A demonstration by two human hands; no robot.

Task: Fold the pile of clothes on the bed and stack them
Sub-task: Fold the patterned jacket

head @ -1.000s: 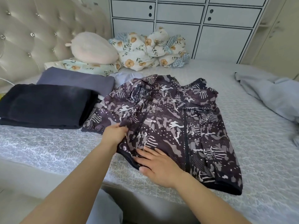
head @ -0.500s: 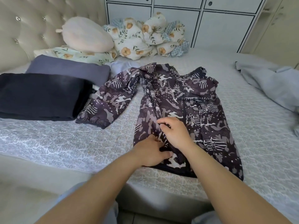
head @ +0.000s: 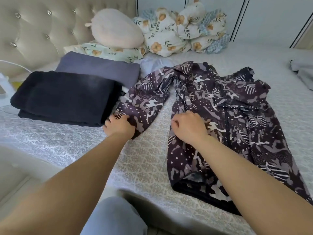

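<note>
In the head view the jacket (head: pixel 228 119) lies zip-up on the bed (head: pixel 135 167), just right of the stack (head: pixel 67 97); the left hand (head: pixel 120 126) grasps the cuff (head: pixel 128 119) and the right hand (head: pixel 188 128) pinches the body's edge. Best to anchor with the right grip and sweep the sleeve flat across the chest, smoothing wrinkles first.

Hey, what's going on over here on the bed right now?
A person is partway through folding laundry on the bed. A dark patterned zip-up jacket lies spread out, front up. The left hand grips the cuff end of its outstretched sleeve, while the right hand holds the fabric at the jacket's side edge. Beside the sleeve, a folded black garment and a folded grey-blue one already lie done. The jacket itself is not yet folded.
</note>
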